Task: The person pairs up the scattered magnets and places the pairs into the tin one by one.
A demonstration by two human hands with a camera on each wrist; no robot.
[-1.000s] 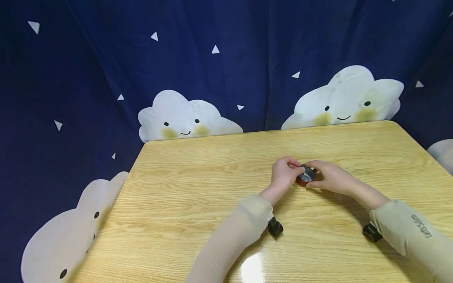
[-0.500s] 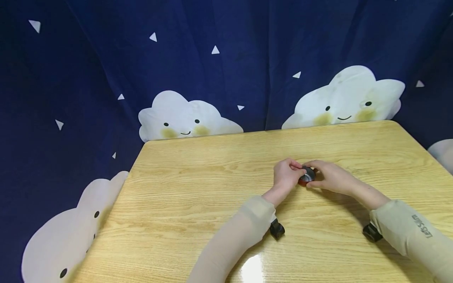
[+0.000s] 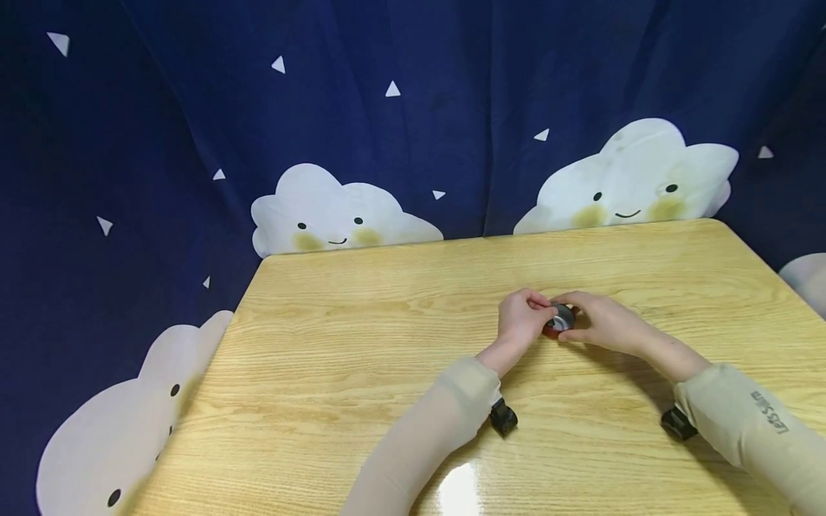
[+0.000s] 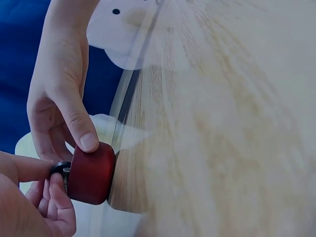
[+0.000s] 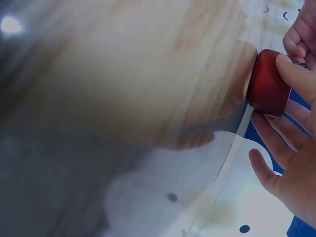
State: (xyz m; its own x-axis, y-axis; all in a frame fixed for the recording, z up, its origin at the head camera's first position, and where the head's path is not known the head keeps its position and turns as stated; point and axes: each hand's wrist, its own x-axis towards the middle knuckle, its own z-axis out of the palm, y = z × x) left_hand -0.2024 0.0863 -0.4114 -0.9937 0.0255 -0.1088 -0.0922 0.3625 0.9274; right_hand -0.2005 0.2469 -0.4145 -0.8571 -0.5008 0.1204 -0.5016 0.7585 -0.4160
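A small, round red device (image 3: 563, 317) with a grey metallic top stands on the table toward the right. In the left wrist view its smooth red side (image 4: 92, 175) shows, with a small black knob (image 4: 60, 167) on a short metal piece at the top. My left hand (image 3: 518, 316) pinches that knob between thumb and fingers, hiding part of the top. From the right, my right hand (image 3: 605, 322) grips the red body, thumb at the near side and fingers around the far side. The right wrist view shows the red body (image 5: 269, 83) upright on the tabletop.
The wooden table (image 3: 361, 344) has a glossy surface with a bright reflection near the front. Behind it hangs a dark blue curtain (image 3: 452, 107) with clouds and triangles. Black wrist cameras hang under both sleeves (image 3: 432, 423).
Compared with a second ago, my left hand sits slightly farther right, still pinching the knob. The look of the metallic top differs between frames. My right hand keeps its hold in place.
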